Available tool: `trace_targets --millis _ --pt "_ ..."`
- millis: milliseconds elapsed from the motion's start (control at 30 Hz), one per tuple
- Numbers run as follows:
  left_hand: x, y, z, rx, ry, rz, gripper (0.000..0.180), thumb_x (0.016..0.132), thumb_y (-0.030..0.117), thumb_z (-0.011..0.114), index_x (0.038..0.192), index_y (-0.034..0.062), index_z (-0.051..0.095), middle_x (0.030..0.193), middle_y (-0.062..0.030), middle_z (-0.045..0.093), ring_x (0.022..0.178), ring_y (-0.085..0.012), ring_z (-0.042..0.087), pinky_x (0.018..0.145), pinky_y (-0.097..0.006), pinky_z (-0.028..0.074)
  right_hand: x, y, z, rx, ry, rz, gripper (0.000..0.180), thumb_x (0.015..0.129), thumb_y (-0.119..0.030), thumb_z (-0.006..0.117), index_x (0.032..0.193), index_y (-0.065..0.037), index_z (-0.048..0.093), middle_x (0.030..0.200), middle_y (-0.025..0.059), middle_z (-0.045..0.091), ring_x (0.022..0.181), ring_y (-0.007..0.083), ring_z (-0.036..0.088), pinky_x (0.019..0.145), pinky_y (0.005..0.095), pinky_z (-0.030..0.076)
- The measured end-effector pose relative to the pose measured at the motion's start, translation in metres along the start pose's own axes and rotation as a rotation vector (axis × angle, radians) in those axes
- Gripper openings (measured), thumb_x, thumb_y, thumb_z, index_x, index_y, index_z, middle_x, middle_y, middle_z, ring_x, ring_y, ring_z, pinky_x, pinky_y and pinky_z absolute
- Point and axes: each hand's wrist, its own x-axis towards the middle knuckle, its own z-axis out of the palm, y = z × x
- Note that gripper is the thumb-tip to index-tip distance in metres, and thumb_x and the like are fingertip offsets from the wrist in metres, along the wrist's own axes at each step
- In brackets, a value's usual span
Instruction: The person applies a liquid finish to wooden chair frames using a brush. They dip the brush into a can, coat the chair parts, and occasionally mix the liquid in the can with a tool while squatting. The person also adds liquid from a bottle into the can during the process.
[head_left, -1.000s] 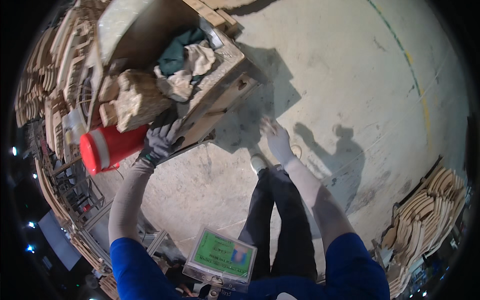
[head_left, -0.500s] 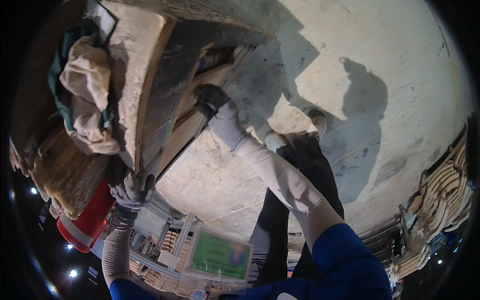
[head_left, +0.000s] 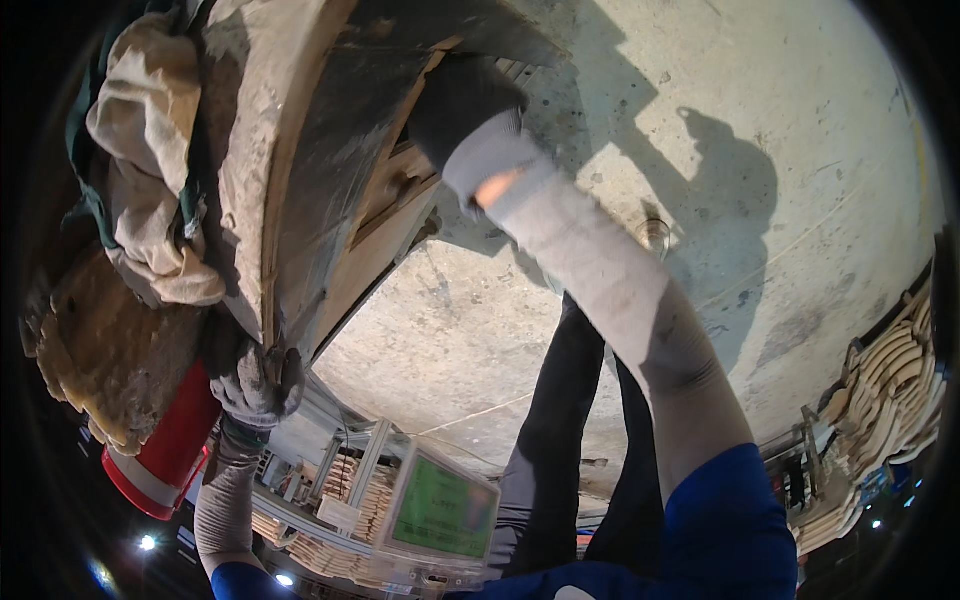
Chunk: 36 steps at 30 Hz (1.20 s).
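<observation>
At the left stands a worn workbench [head_left: 235,130] with a dark side panel [head_left: 335,150]. An open wooden drawer [head_left: 378,235] juts out from under it. My right hand [head_left: 470,110], in a dark glove with a grey cuff, reaches over the drawer's far part; its fingers are hidden, and a strip of bare wrist shows. My left hand [head_left: 255,382], in a grey glove, is closed round the bench's near corner. Beside it are a red cylindrical container [head_left: 165,440] with a pale band and a rough, layered brown block [head_left: 115,350].
A crumpled beige and green cloth [head_left: 150,150] lies on the bench. Below are a metal-framed rack [head_left: 365,480] with stacked pale curved wooden pieces and a clear-cased green badge [head_left: 440,510] hanging at my front. More curved pieces [head_left: 890,390] are stacked at the right. Concrete floor [head_left: 450,340] stretches between.
My right hand has moved up and away, from the drawer's front to its far part, covering the gap seen there before. The left hand stays at the bench corner. The view has shifted slightly.
</observation>
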Motion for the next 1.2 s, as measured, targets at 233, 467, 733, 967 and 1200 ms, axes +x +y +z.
trace_targets --millis 233,467,733,967,1200 --pt "-0.021 -0.008 0.008 -0.08 0.066 -0.024 0.029 0.081 0.03 0.059 0.104 0.0116 0.061 0.119 -0.0216 0.05 0.093 -0.0382 0.055 0.076 -0.049 0.042 -0.001 -0.003 0.023 -0.272 0.364 -0.095 0.015 0.08 -0.018 0.057 0.08 -0.008 0.069 0.083 0.0101 0.064 0.079 0.0258 0.062 0.057 0.0407 0.048" --pt "-0.003 0.004 -0.002 -0.12 -0.014 -0.175 0.057 0.078 0.023 0.065 0.126 0.001 0.043 0.111 -0.0239 0.054 0.088 -0.0419 0.057 0.069 -0.046 0.047 -0.063 0.041 0.04 -0.172 0.037 -0.016 0.024 0.081 -0.014 0.061 0.103 -0.005 0.058 0.099 0.013 0.052 0.083 0.0275 0.061 0.07 0.0358 0.054" --pt "0.037 0.028 -0.016 0.002 0.063 -0.291 0.056 0.076 0.018 0.068 0.121 -0.0064 0.044 0.12 -0.0248 0.045 0.106 -0.0436 0.048 0.089 -0.048 0.042 -0.222 0.114 0.04 0.67 0.44 0.283 0.034 0.072 -0.011 0.072 0.101 -0.007 0.055 0.105 0.0145 0.049 0.082 0.0279 0.059 0.068 0.0327 0.052" --pt "0.143 0.159 0.028 -1.206 0.108 -1.113 0.052 0.088 0.01 0.057 0.132 -0.0064 0.034 0.126 -0.0237 0.048 0.117 -0.0309 0.049 0.093 -0.033 0.044 -0.318 0.189 0.028 0.515 0.59 0.319 0.038 0.067 0.001 0.073 0.1 -0.003 0.053 0.094 0.0122 0.052 0.081 0.0257 0.056 0.069 0.0337 0.049" --pt "0.203 0.156 0.083 -1.23 0.391 -1.004 0.042 0.092 0.007 0.045 0.132 0.0012 0.032 0.129 -0.0146 0.044 0.119 -0.022 0.044 0.099 -0.031 0.036 -0.358 0.221 -0.004 0.571 0.453 0.659 0.033 0.069 0.003 0.068 0.098 -0.004 0.052 0.1 0.0095 0.05 0.093 0.0241 0.052 0.079 0.0328 0.045"
